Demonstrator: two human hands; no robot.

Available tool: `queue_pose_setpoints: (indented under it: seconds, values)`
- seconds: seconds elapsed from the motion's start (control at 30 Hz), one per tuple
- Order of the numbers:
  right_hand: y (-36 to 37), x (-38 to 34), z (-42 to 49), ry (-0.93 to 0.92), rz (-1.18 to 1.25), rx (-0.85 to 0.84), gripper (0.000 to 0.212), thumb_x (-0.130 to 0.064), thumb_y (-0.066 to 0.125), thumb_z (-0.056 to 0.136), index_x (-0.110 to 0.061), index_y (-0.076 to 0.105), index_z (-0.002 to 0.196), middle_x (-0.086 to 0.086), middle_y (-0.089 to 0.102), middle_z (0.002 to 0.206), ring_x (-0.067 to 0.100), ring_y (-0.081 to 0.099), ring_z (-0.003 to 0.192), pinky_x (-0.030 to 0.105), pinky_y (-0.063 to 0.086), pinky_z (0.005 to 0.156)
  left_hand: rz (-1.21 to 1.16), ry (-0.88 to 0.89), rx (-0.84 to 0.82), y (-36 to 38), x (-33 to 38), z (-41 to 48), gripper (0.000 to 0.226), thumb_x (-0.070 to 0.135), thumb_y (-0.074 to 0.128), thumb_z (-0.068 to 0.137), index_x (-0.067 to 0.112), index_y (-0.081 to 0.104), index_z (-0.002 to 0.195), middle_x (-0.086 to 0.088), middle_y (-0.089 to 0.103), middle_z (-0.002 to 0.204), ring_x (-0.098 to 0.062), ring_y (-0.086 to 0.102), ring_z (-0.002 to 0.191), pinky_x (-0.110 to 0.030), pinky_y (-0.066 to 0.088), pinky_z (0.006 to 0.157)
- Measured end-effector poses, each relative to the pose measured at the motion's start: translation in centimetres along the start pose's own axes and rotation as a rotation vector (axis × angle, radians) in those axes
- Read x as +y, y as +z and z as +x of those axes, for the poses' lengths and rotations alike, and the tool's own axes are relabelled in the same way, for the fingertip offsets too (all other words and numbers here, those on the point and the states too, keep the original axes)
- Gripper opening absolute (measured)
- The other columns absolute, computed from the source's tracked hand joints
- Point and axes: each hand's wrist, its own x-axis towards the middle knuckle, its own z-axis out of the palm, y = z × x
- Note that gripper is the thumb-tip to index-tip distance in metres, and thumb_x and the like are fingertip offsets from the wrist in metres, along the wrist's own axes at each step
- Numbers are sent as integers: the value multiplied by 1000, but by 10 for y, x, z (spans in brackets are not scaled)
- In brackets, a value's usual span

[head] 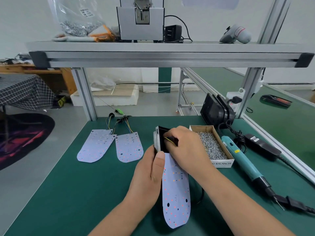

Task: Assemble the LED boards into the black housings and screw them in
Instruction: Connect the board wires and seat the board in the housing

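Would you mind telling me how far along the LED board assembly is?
Nothing looks screwed yet. The left hand holds a black housing while the right hand feeds the wires of one LED board into it. Two boards wait on the mat, and the screwdriver lies untouched.

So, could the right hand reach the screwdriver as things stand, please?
Probably yes: the screwdriver lies uncovered just beyond the low screw box. The right hand pinches wires at the housing, though, so it would have to let go first.
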Motion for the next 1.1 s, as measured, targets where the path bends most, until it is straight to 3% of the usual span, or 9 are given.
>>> queue_pose_setpoints:
  seconds: [0.2,0.33,0.5,0.67,0.83,0.93,1.1]
  values:
    - [-2,2,-5,18,36,79,9,-22,72,96,-25,75,104,-13,73,96,5,64,91,26,49,80,106,59,-54,-8,-4,7,32,62,35,107,40,57,110,14,60,85,-7,49,74,-16,43,64]
    - [7,8,-9,121,159,191,18,-25,81,91,-26,67,100,-19,72,91,-6,64,92,7,42,72,120,49,-45,-8,-3,9,26,62,35,106,46,54,101,19,55,80,-4,45,70,-16,41,63]
    - [9,6,-10,12,124,177,8,-22,76,93,-25,77,100,-15,73,92,0,65,90,13,46,77,151,74,-49,-11,-4,6,24,62,34,107,47,50,97,21,50,75,-5,41,66,-17,39,60]
    - [3,6,-9,-40,116,69,27,-21,61,94,-25,80,113,-16,70,98,-6,63,95,7,42,80,175,85,-49,-14,-7,7,23,63,34,106,47,49,98,20,50,72,-6,41,63,-17,38,58]
    - [4,6,-10,30,87,175,10,-26,69,92,-26,76,97,-14,73,89,3,64,84,26,49,73,182,100,-106,-13,-2,8,25,62,34,107,48,53,113,22,59,84,-5,50,72,-14,41,63]
    - [0,4,-6,46,57,164,12,-34,65,89,-29,75,94,-14,72,86,6,64,81,33,51,72,201,110,-139,-15,-3,9,36,67,32,107,46,54,125,22,63,94,-5,55,82,-13,43,70]
    - [-4,2,-8,-18,-7,-17,25,-40,56,97,-31,76,107,-13,62,91,4,60,89,23,46,77,151,61,-104,-14,-5,11,20,61,35,107,53,49,96,21,48,72,-7,37,64,-21,38,60]
